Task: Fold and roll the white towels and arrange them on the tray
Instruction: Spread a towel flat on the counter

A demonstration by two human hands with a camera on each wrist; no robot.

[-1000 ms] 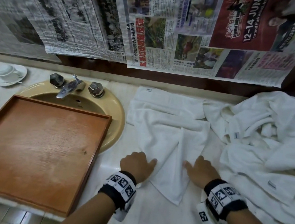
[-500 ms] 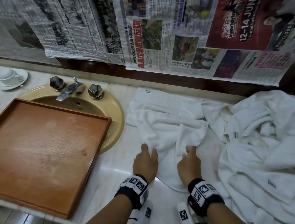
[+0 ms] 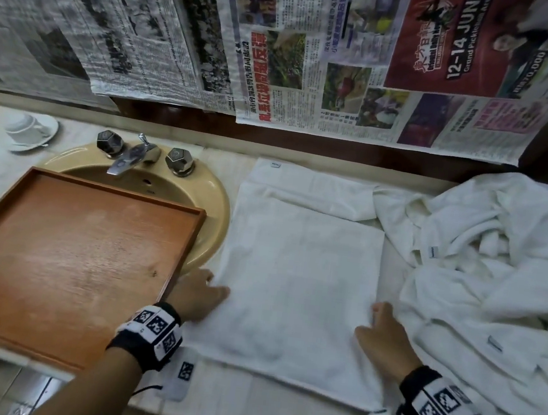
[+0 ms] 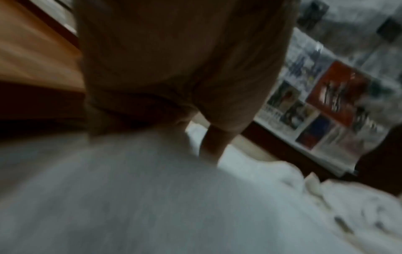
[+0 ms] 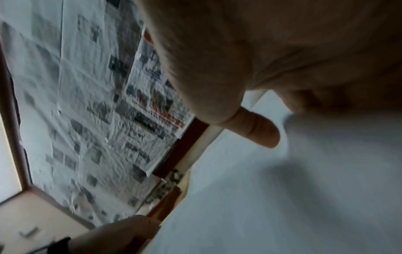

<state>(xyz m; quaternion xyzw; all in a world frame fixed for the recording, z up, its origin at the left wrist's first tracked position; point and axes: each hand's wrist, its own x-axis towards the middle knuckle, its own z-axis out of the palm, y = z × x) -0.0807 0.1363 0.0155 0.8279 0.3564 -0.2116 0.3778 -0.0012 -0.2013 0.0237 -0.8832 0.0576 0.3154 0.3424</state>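
Towel [image 3: 298,279], white terry rectangle, flat; left hand [image 3: 194,296], right hand [image 3: 382,338] grip pinching edges.

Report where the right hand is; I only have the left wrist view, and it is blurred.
Observer: The right hand is at the right edge of the flat towel; I cannot tell whether its fingers pinch it.
Operator: Check the tray.
Observer: The wooden tray holds no towel yet.
Operator: Say what it sits on.
Observer: It lies partly over the sink, left of the flat towel.
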